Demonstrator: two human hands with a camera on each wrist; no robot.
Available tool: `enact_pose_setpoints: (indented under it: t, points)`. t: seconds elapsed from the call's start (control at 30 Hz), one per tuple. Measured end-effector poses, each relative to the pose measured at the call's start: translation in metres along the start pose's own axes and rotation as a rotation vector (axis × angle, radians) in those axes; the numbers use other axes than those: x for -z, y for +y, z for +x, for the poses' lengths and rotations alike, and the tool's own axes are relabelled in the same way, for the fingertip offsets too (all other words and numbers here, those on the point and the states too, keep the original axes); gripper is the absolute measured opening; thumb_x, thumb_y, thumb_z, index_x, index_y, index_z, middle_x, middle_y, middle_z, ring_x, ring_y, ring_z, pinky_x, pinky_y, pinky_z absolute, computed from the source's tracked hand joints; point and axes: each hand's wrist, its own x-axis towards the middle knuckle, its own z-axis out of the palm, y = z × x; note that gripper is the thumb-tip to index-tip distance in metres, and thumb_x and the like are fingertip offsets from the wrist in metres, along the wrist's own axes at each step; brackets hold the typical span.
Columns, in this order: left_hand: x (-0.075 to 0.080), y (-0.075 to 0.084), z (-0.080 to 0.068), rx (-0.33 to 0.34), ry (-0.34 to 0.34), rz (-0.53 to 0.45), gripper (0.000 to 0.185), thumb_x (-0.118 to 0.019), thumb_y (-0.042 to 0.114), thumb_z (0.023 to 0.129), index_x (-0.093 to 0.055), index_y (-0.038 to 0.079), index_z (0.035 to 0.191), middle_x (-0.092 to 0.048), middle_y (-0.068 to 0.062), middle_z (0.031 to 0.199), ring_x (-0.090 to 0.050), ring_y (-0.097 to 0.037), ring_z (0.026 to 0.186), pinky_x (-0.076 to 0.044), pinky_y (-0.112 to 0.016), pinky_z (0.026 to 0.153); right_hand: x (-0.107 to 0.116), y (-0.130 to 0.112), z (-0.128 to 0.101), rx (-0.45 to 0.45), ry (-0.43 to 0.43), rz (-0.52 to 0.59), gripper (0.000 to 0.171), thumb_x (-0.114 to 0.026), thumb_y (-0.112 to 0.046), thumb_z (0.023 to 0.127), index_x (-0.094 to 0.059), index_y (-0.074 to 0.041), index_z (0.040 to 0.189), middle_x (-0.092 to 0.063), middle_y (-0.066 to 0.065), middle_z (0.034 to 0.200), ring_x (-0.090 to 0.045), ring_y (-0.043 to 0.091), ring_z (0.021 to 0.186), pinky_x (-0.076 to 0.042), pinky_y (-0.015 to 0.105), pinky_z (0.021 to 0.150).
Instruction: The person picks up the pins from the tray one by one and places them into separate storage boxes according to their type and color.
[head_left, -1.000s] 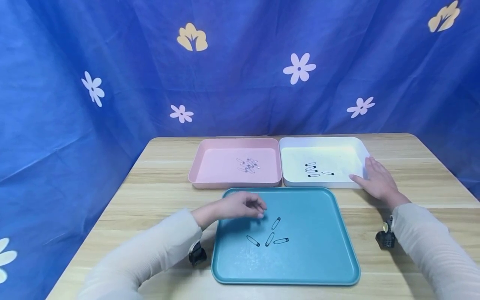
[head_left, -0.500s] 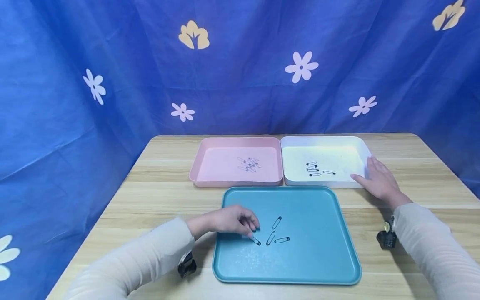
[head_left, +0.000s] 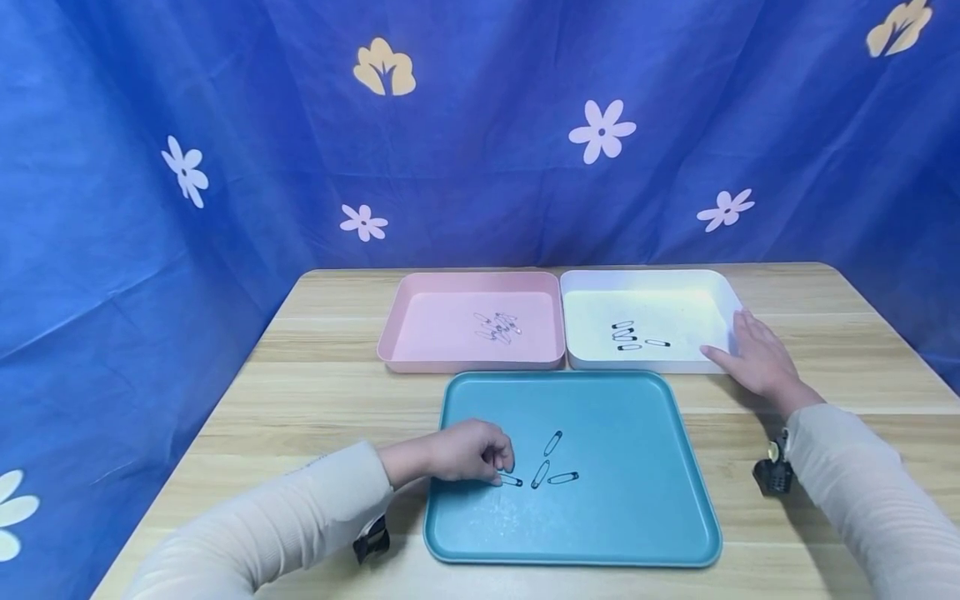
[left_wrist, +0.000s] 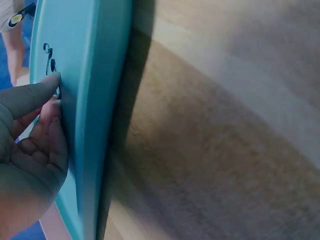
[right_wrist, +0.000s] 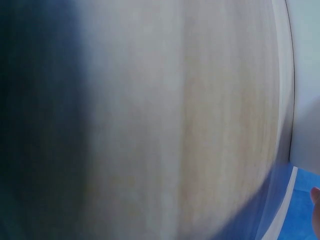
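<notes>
My left hand [head_left: 468, 452] is low over the left side of the teal tray [head_left: 600, 533]. Its thumb and fingertips pinch one end of a black-headed safety pin [head_left: 513, 481], whose head pokes out to the right. The left wrist view shows the thumb [left_wrist: 37, 95] and fingertips meeting at that pin, close to the tray surface. Beside it lie more safety pins: one upright-slanted [head_left: 540, 474], one nearly level [head_left: 563, 478] and one farther back [head_left: 553, 442]. My right hand [head_left: 757, 360], fingers extended, rests at the right wall of the white tray [head_left: 675, 367].
Behind the teal tray, a pink tray [head_left: 420, 365] holds a heap of silvery safety pins [head_left: 498, 327]. It stands against the white tray, where several black-headed safety pins [head_left: 624, 335] lie. All rest on a wooden table [head_left: 322, 375] before a blue flowered curtain [head_left: 480, 167].
My left hand has come down and toward me onto the leftmost safety pin, which has turned from slanted to nearly level. The right hand stays at the white tray.
</notes>
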Motion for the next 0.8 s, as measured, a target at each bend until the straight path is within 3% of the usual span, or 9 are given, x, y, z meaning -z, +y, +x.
enact_pose_setpoints:
  t: [0.4, 0.67, 0.8]
  points:
    - [0.001, 0.004, -0.003, 0.019, -0.025, 0.075, 0.014, -0.064, 0.004, 0.074, -0.057, 0.014, 0.066, -0.049, 0.012, 0.064, -0.045, -0.002, 0.063, -0.04, -0.017, 0.062, 0.001, -0.001, 0.0, -0.008, 0.006, 0.002, 0.091, -0.034, -0.055, 0.084, -0.001, 0.018, 0.128, 0.0, 0.034, 0.134, -0.002, 0.044, 0.123, -0.004, 0.053, 0.098]
    - [0.006, 0.003, -0.001, 0.042, -0.056, 0.033, 0.015, -0.06, 0.007, 0.078, -0.054, 0.013, 0.066, -0.053, 0.009, 0.066, -0.046, -0.003, 0.065, -0.04, -0.018, 0.066, -0.001, -0.001, 0.0, -0.002, 0.01, 0.005, 0.09, -0.034, -0.054, 0.085, -0.001, 0.018, 0.128, 0.0, 0.034, 0.134, -0.003, 0.045, 0.123, -0.004, 0.053, 0.097]
    - [0.012, 0.004, 0.004, 0.036, -0.029, -0.009, 0.011, -0.06, 0.008, 0.078, -0.055, 0.013, 0.069, -0.055, 0.009, 0.068, -0.048, -0.004, 0.066, -0.042, -0.019, 0.067, -0.001, 0.0, -0.001, -0.005, 0.01, 0.002, 0.09, -0.033, -0.054, 0.085, 0.0, 0.017, 0.129, 0.0, 0.034, 0.134, -0.002, 0.045, 0.123, -0.004, 0.053, 0.097]
